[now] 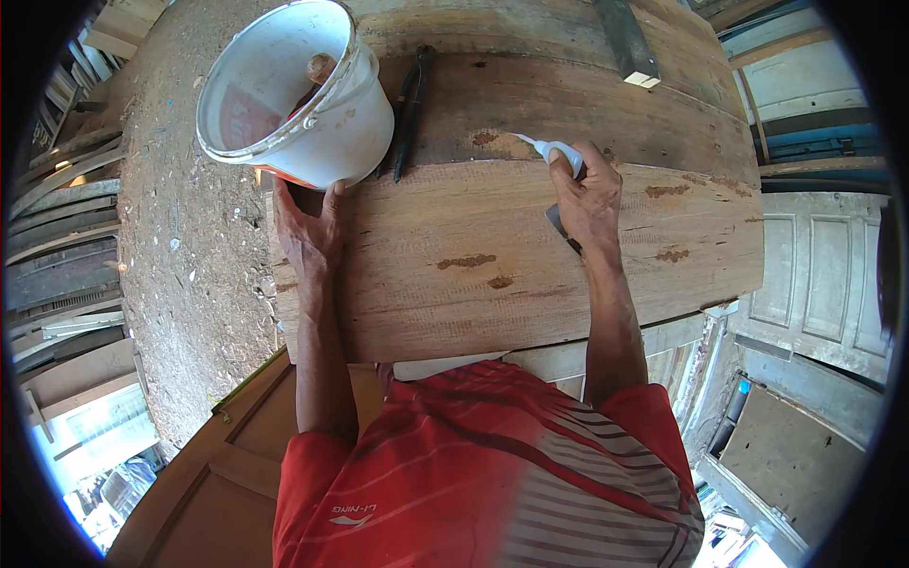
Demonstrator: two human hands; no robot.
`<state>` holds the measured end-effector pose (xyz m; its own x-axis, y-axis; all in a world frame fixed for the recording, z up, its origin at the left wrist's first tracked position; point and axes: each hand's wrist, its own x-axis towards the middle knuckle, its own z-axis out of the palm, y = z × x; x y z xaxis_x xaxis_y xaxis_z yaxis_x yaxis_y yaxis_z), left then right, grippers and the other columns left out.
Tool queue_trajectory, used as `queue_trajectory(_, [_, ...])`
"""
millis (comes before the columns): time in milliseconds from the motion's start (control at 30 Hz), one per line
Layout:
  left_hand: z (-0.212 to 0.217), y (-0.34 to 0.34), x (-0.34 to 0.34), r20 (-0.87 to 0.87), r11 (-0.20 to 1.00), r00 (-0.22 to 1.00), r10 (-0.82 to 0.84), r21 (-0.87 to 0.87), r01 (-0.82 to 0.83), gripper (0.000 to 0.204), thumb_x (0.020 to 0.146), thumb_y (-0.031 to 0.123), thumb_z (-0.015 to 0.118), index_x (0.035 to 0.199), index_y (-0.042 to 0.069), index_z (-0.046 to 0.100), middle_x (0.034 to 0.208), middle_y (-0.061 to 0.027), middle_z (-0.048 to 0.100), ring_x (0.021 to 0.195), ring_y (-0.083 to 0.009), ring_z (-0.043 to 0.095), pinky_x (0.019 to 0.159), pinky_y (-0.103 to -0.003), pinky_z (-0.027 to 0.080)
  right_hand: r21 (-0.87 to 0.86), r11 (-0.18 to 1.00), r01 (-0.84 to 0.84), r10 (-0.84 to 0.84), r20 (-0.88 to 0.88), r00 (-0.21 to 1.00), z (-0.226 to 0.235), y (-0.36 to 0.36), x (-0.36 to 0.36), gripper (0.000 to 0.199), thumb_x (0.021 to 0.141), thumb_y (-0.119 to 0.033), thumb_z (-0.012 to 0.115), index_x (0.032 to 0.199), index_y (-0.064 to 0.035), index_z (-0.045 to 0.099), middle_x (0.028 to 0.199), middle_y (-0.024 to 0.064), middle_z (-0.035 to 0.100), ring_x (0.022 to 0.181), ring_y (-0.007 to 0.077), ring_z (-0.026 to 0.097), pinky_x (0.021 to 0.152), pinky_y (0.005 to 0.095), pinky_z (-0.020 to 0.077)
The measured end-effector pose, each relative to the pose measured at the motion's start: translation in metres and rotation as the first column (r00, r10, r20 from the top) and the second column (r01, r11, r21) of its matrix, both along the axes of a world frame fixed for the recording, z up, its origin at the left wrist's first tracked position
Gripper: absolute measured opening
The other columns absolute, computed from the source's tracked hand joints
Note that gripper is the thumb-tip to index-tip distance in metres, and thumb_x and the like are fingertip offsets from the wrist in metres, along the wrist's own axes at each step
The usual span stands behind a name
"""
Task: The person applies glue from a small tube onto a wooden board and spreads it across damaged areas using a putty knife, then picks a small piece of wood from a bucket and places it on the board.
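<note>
My left hand grips the lower side of a white plastic bucket, its fingers partly hidden beneath it. Inside the bucket, a rounded brown end of something shows near the wall. In my right hand is a small white squeeze bottle with a thin nozzle. That nozzle points left, close to a brown filled patch on the wooden tabletop. From under my right hand sticks out a dark flat piece; whether the hand also holds it is unclear.
A long dark tool with two handles lies right of the bucket. Further back is a dark wooden block. Several brown patches dot the boards. Panelled doors stand at the right, stacked planks at the left. Debris covers the ground.
</note>
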<state>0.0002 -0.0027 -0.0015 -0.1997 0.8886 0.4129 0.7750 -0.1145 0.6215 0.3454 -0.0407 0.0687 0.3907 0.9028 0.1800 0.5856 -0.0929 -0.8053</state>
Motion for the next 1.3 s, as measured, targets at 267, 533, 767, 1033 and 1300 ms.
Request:
queue_trajectory(267, [0.0022, 0.0004, 0.0007, 0.018, 1.0, 1.0, -0.006, -0.016, 0.006, 0.093, 0.088, 0.043, 0.083, 0.153, -0.007, 0.038, 0.139, -0.0318, 0.057, 0.132, -0.0449, 0.055, 0.11, -0.052, 0.043, -0.02, 1.0, -0.001, 0.0, -0.037, 0.999, -0.0027, -0.0031, 0.0042, 0.02, 0.094, -0.016, 0.072, 0.091, 0.0006, 0.062, 0.07, 0.0127, 0.062, 0.062, 0.0149, 0.054, 0.059, 0.034, 0.048])
queue_trajectory(533, [-0.0002, 0.0014, -0.0018, -0.001, 1.0, 1.0, -0.018, -0.007, 0.018, 0.095, 0.089, 0.046, 0.081, 0.155, -0.005, 0.036, 0.141, -0.0307, 0.056, 0.132, -0.0447, 0.055, 0.11, -0.052, 0.044, -0.048, 0.998, -0.038, 0.036, -0.059, 0.998, -0.0052, -0.0007, 0.0014, 0.021, 0.094, -0.017, 0.072, 0.091, 0.0005, 0.061, 0.073, 0.0135, 0.064, 0.064, 0.0159, 0.059, 0.061, 0.0347, 0.0502])
queue_trajectory(767, [-0.0006, 0.0007, -0.0021, 0.011, 1.0, 1.0, -0.019, -0.02, 0.019, 0.095, 0.09, 0.046, 0.081, 0.155, -0.005, 0.035, 0.143, -0.0309, 0.054, 0.134, -0.0446, 0.054, 0.111, -0.051, 0.043, -0.076, 0.996, -0.052, 0.051, -0.017, 0.999, 0.0006, 0.0014, 0.0003, 0.02, 0.095, -0.017, 0.071, 0.093, 0.0008, 0.063, 0.077, 0.0155, 0.066, 0.067, 0.0186, 0.062, 0.064, 0.0359, 0.0519])
queue_trajectory(1033, [0.0045, 0.0007, 0.001, 0.013, 1.0, 1.0, -0.028, -0.006, 0.028, 0.094, 0.09, 0.044, 0.081, 0.154, -0.007, 0.036, 0.142, -0.032, 0.055, 0.133, -0.0447, 0.054, 0.11, -0.051, 0.044, -0.038, 0.996, -0.081, 0.081, -0.007, 0.997, 0.0027, 0.0061, -0.0025, 0.019, 0.095, -0.016, 0.071, 0.092, 0.001, 0.063, 0.076, 0.0155, 0.066, 0.065, 0.0197, 0.06, 0.064, 0.0362, 0.0513])
queue_trajectory(1300, [0.0022, 0.0002, 0.0003, 0.013, 1.0, 1.0, -0.024, 0.015, 0.024, 0.09, 0.091, 0.047, 0.078, 0.152, -0.006, 0.039, 0.141, -0.0322, 0.056, 0.132, -0.0451, 0.055, 0.11, -0.05, 0.044, -0.006, 0.999, -0.047, 0.047, -0.012, 0.999, 0.0015, 0.0051, -0.0016, 0.019, 0.094, -0.015, 0.071, 0.09, 0.0015, 0.062, 0.074, 0.0143, 0.064, 0.063, 0.0187, 0.058, 0.062, 0.0352, 0.0497])
